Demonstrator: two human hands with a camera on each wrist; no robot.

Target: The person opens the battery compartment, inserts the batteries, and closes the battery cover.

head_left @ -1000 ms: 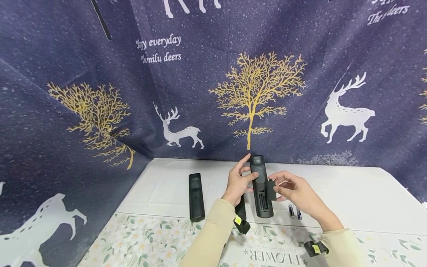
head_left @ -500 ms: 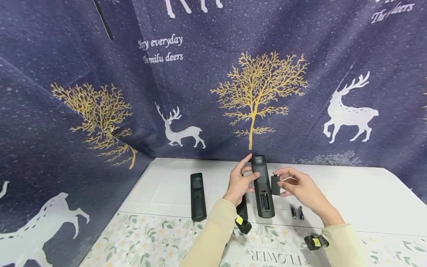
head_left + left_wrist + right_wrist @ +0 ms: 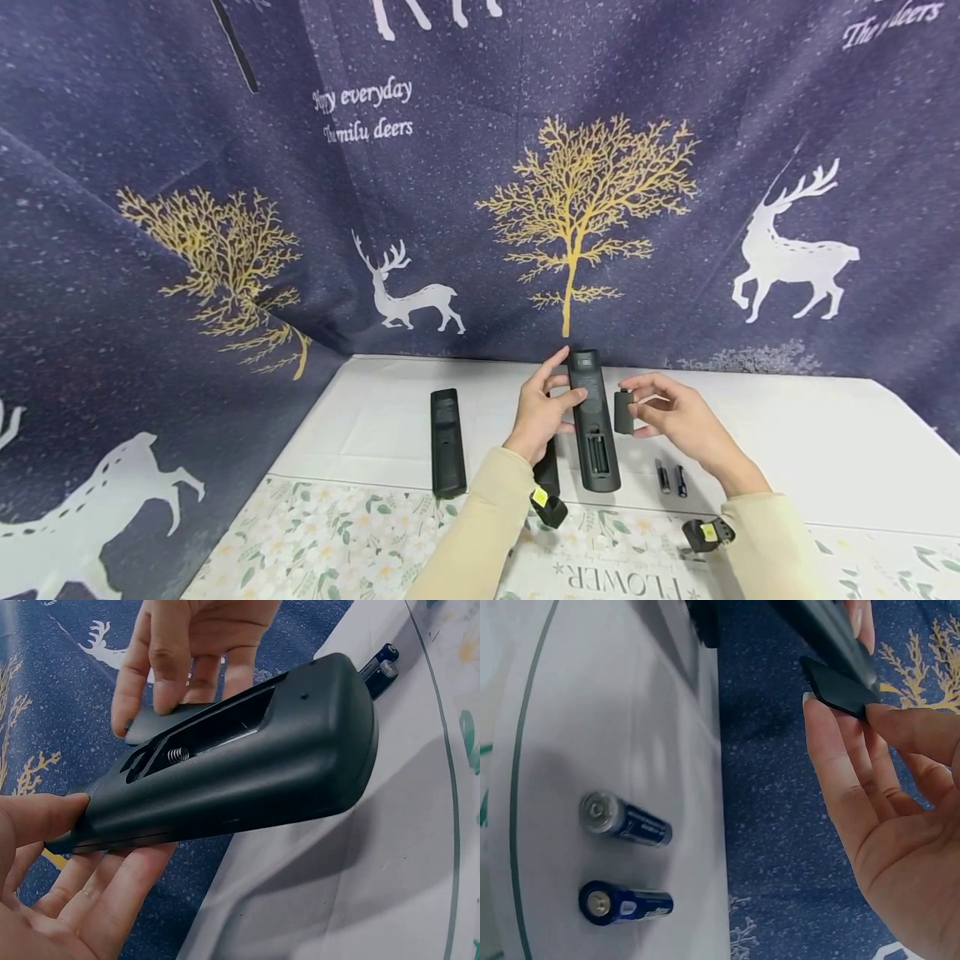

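My left hand (image 3: 538, 411) grips a black remote control (image 3: 592, 417) by its upper part, thumb on the back and fingers beneath. Its back faces up, and the battery compartment (image 3: 217, 735) lies uncovered, a coil spring showing inside and no battery visible in it. Just right of the remote, my right hand (image 3: 675, 417) pinches the small black battery cover (image 3: 841, 691) between thumb and fingers. In the right wrist view two blue-and-silver batteries, one battery (image 3: 626, 817) and another battery (image 3: 626, 902), lie side by side on the white table, below the right hand in the head view.
A second black remote (image 3: 447, 443) lies at the left on the white table (image 3: 375, 417). Another dark remote (image 3: 547, 471) is partly hidden under the left wrist. A flowered cloth (image 3: 337, 533) covers the front; a dark blue deer-print curtain (image 3: 480, 208) hangs behind.
The right hand has drawn the battery cover away from the remote's edge to the right, leaving a gap between them. The left hand keeps its hold on the remote.
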